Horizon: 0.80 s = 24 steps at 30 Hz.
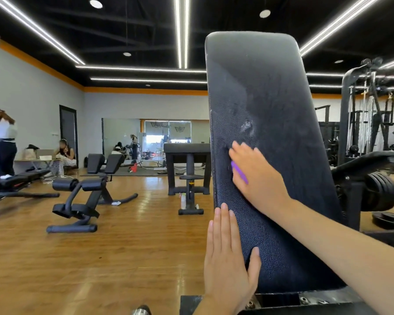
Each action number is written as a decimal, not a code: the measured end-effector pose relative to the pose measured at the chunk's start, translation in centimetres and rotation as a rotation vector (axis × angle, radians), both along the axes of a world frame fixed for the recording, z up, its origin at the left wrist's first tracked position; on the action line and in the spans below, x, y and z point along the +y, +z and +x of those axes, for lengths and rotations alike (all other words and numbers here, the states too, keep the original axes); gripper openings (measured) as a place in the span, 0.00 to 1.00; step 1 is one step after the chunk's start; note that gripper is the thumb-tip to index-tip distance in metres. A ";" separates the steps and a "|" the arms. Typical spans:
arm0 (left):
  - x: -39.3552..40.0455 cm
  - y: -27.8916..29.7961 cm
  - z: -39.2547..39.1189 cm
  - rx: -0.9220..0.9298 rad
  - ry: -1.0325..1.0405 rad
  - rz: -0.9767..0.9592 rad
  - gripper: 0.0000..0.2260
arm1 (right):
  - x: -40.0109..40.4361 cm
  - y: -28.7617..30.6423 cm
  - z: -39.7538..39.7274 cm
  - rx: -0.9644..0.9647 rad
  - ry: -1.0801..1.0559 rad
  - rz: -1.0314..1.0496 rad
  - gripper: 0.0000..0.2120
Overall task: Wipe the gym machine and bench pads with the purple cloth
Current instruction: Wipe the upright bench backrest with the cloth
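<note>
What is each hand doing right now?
Left hand: open, flat against the pad's edge.
Right hand: open, pressing the purple cloth on the pad.

The bench pad (268, 137) is a long black upholstered panel with a pebbled surface and rounded top corners, standing steeply tilted, its top leaning away; a pale scuffed patch and dusty smears show near its middle. The purple cloth (239, 172) lies pressed flat against the pad's left side, mostly hidden under a hand, only a narrow bright strip showing.
</note>
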<state>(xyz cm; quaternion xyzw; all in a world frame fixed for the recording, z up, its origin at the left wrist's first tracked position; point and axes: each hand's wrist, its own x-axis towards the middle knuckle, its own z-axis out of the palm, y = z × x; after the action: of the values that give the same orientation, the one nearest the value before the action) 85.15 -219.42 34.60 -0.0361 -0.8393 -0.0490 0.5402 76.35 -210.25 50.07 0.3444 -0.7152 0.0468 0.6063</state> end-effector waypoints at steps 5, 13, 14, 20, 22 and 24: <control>-0.2 -0.2 0.0 -0.002 -0.003 -0.022 0.35 | -1.7 0.5 1.0 -0.155 0.042 -0.260 0.23; 0.2 -0.2 -0.3 0.021 -0.010 -0.006 0.35 | 3.1 -5.0 2.0 0.044 0.134 0.071 0.18; 0.2 -0.2 -0.2 0.016 -0.006 -0.005 0.35 | 3.1 -4.2 1.5 0.068 0.118 0.106 0.18; 0.1 -0.3 0.1 0.008 0.030 -0.021 0.35 | 0.3 4.6 -0.9 -0.293 0.071 -0.434 0.21; 0.0 -0.1 0.1 0.012 0.028 -0.027 0.35 | -0.2 3.1 -0.2 -0.289 0.109 -0.447 0.22; -0.1 0.3 0.2 0.030 0.019 -0.023 0.34 | 0.2 -0.5 1.4 -0.199 0.132 -0.352 0.22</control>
<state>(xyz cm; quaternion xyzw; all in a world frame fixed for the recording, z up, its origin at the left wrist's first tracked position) 85.33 -219.49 34.87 -0.0348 -0.8320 -0.0337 0.5527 77.73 -210.00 49.60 0.2732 -0.7282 0.2444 0.5791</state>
